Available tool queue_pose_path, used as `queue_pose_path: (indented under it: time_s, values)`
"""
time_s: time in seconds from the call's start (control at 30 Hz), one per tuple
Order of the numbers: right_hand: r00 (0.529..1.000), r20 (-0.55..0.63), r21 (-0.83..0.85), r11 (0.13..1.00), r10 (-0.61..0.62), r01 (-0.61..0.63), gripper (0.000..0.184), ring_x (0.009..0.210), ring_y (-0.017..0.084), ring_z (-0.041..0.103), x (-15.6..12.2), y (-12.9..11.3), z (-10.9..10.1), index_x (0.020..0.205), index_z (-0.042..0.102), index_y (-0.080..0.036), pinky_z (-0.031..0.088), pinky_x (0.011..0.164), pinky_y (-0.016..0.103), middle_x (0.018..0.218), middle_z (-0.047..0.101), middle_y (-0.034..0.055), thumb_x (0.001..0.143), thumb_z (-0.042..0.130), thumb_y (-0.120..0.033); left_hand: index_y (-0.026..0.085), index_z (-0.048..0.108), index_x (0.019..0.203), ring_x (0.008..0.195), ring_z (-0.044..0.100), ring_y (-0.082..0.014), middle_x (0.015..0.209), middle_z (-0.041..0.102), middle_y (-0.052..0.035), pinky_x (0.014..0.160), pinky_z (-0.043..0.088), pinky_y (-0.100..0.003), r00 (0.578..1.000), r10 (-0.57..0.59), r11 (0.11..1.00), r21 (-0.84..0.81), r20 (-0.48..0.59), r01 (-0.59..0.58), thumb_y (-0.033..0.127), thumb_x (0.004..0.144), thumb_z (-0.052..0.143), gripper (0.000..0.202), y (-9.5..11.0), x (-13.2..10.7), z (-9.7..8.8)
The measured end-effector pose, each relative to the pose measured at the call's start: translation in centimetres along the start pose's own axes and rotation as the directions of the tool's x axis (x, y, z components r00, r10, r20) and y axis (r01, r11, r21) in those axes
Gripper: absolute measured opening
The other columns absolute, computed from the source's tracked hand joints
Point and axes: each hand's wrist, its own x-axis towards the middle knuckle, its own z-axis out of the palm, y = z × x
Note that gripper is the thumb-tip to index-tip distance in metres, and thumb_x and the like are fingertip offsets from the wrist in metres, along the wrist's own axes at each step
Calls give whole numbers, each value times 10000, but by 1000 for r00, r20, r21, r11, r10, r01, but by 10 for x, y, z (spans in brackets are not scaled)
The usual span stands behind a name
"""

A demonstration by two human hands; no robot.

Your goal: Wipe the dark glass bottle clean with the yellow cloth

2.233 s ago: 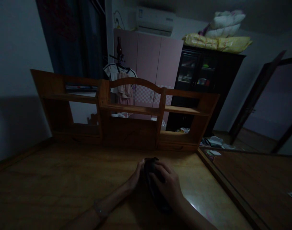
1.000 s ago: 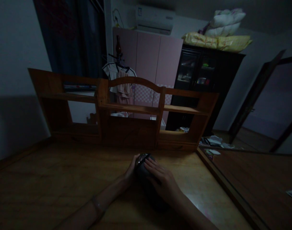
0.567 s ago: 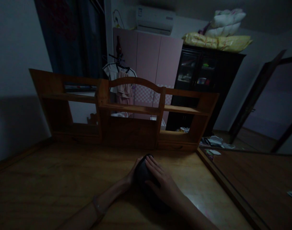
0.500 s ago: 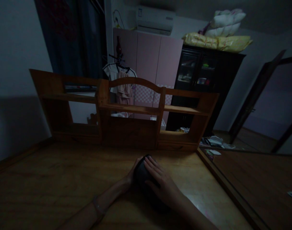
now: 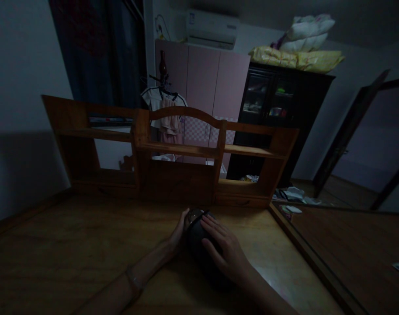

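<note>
A dark, smooth, rounded object (image 5: 197, 247) is between my hands over the wooden desk; the dim light hides what kind of thing it is. A shiny, round, metallic-looking piece (image 5: 196, 215) shows at its far end. My left hand (image 5: 178, 232) is curled along the left side of that shiny piece, its hidden fingers apparently beneath or behind it. Over the top and right side of the dark object lies my right hand (image 5: 223, 249), fingers pressed together against it and thumb apart.
The wooden desk top (image 5: 88, 245) spreads around my hands. A wooden shelf unit (image 5: 179, 151) stands along its far edge. Beyond are pink wardrobes (image 5: 202, 78) and a dark cabinet (image 5: 284, 100). A lower brown surface (image 5: 343, 249) lies to the right.
The shiny round piece has come into view at the dark object's far end. My left hand has shifted slightly forward, and my right hand has moved slightly right with the dark object.
</note>
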Motion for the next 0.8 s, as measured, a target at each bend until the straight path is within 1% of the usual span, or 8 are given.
queue_pose_path:
  time_s: [0.1,0.17,0.27,0.33,0.43,0.53,0.7,0.8]
  values:
    - [999,47,-42,999,-2,4,547,1446,245,276,-1,0,-1,1489,318,-261,267,1187,527,1547,350,42,970,485,-307,158,680,1129,1183,595,-262,1116,724,-83,1141,282,-388,1000,-3,1000,10,-18,3,594,861,513,538,-3,0,0]
    - [996,87,-62,998,-25,30,629,1466,252,212,-1,-2,-1,1517,233,-249,222,1198,535,1578,272,48,957,511,-316,165,689,1112,1204,579,-260,1113,725,-74,1143,277,-381,999,-16,1000,22,-45,17,567,866,529,499,-6,-1,-1]
    - [988,134,-75,994,-74,84,754,1479,269,144,-1,-9,-2,1537,129,-228,179,1205,540,1600,189,63,925,560,-323,157,721,1034,1175,599,-271,1044,741,-68,1106,335,-371,997,-39,999,21,-64,40,533,887,513,454,-8,-2,-3]
    - [983,154,-81,991,-95,109,766,1480,267,143,0,-14,-3,1539,108,-233,140,1209,550,1600,189,59,925,558,-316,143,734,977,1096,645,-287,969,753,-82,1068,384,-395,996,-60,998,18,-68,62,551,891,495,479,-8,-2,-5]
    - [982,164,-79,991,-91,106,696,1475,247,179,0,-19,-4,1535,140,-251,145,1210,542,1592,228,40,949,513,-281,146,731,964,952,699,-273,900,761,-87,1029,426,-418,995,-69,997,12,-76,70,596,881,487,519,-5,-3,-8]
    - [985,152,-85,991,-86,99,643,1464,234,221,1,-19,-4,1522,216,-246,195,1209,515,1577,283,30,949,509,-264,155,723,974,870,716,-246,878,765,-73,1010,444,-397,995,-52,999,0,-84,52,601,873,503,508,-1,-2,-10]
    - [995,86,-130,990,-49,60,523,1433,217,305,1,-9,-3,1475,350,-244,291,1190,468,1527,395,25,969,477,-282,151,710,1033,985,689,-242,982,759,-64,1061,394,-362,999,26,1000,-9,-44,-27,592,869,507,512,3,0,-6]
    - [996,79,-142,989,-39,50,518,1439,220,294,0,-4,-3,1484,332,-244,294,1189,474,1541,368,29,982,455,-287,130,706,1050,1070,655,-280,1017,750,-92,1101,339,-400,999,32,999,23,-24,-31,580,838,564,518,1,0,-3]
